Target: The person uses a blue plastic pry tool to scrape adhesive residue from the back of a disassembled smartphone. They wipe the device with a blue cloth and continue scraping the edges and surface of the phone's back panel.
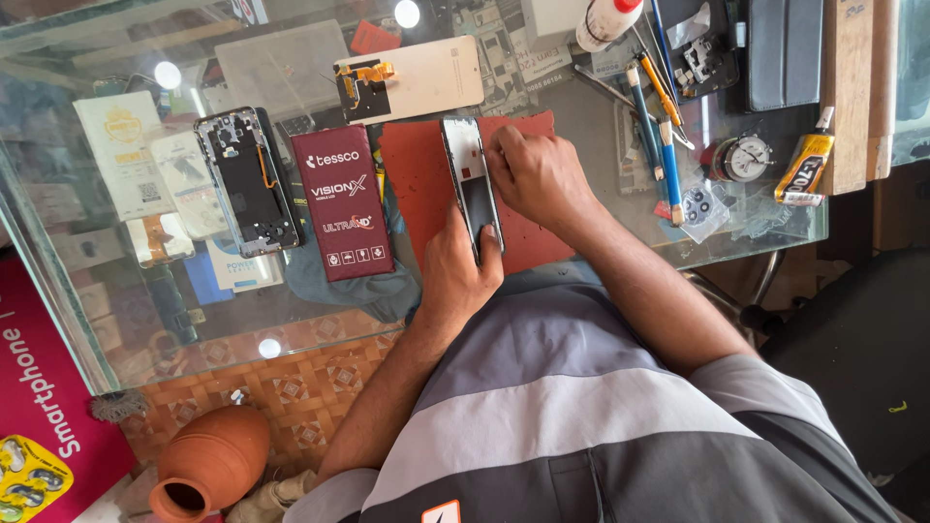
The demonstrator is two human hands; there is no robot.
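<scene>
On the red mat [426, 184] at the near edge of the glass table [601, 126] lies an opened phone frame [472, 184], its long axis running from the person's body away toward the back of the table. Nearer the body than the phone, the left hand [455, 276] wraps its lower end, thumb along the right edge, fingers curled around it in a firm hold. To the right of the phone the right hand [538, 174] comes in from the side, fingertips bent down onto the upper part of the frame; whether they pinch anything small I cannot tell. Left of the phone rests a maroon box [344, 203], and beyond that another stripped phone body [247, 184]. Farther right of the phone lie blue-handled tools [668, 165] and a yellow glue tube [804, 167].
</scene>
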